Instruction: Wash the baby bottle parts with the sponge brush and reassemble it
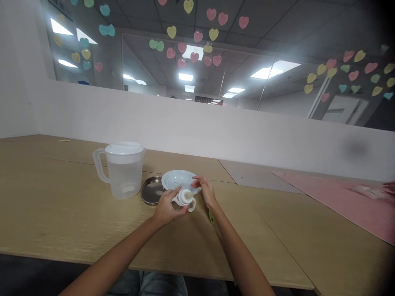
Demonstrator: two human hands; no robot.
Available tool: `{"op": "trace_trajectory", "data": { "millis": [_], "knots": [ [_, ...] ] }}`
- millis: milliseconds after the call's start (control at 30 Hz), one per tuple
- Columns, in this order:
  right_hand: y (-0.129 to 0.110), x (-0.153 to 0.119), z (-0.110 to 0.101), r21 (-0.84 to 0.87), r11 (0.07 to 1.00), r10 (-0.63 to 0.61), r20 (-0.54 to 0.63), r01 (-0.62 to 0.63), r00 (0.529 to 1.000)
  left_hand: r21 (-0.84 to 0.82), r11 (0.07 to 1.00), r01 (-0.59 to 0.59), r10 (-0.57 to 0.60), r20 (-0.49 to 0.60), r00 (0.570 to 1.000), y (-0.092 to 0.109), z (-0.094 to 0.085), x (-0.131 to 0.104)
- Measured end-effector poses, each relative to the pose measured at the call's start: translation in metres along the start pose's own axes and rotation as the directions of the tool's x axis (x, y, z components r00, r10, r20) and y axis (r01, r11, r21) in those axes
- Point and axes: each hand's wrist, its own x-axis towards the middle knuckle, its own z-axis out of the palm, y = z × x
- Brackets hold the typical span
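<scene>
My left hand [168, 209] is wrapped round a small bottle [185, 197] with a white top and a curved white handle on its right side. The bottle is above the table, in front of a pale bowl [177, 177]. My right hand [204, 190] is just up and to the right of the bottle, its fingers bent near the bowl's right rim; whether they hold anything is too small to tell. A round metal dish [152, 191] sits left of the bowl. Below my right hand, part of a green handle [211, 217] shows by the wrist.
A clear lidded jug [125, 174] with liquid in it stands on the wooden table [77, 213] at the left. A pink mat [348, 201] lies at the right, where another person's hand [389, 189] is at the frame edge. A white wall [185, 127] rises behind.
</scene>
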Motion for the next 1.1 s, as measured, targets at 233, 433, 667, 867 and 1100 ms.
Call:
{"op": "trace_trajectory", "data": {
  "millis": [233,433,667,867,1100],
  "knots": [
    [-0.03,-0.009,0.007,0.008,0.995,-0.091,0.463,0.098,0.882,-0.016,1.0,0.002,-0.001,0.057,0.998,0.003,-0.004,0.002],
    [-0.031,-0.008,-0.001,0.027,0.994,-0.101,0.559,0.104,0.823,-0.057,0.998,0.006,-0.003,0.058,0.998,0.002,-0.005,0.002],
    [-0.039,-0.01,0.003,-0.101,0.994,0.095,0.522,-0.049,0.847,-0.062,0.998,0.027,-0.024,0.041,0.999,0.0,-0.003,0.002],
    [-0.037,-0.009,0.0,0.066,0.977,0.169,0.322,-0.2,0.932,-0.066,0.997,0.027,-0.024,0.055,0.998,-0.002,-0.004,0.001],
    [-0.038,-0.004,-0.003,0.498,0.844,0.135,0.161,-0.198,0.978,-0.079,0.996,0.043,-0.038,0.064,0.997,0.0,-0.005,0.001]
  ]
}}
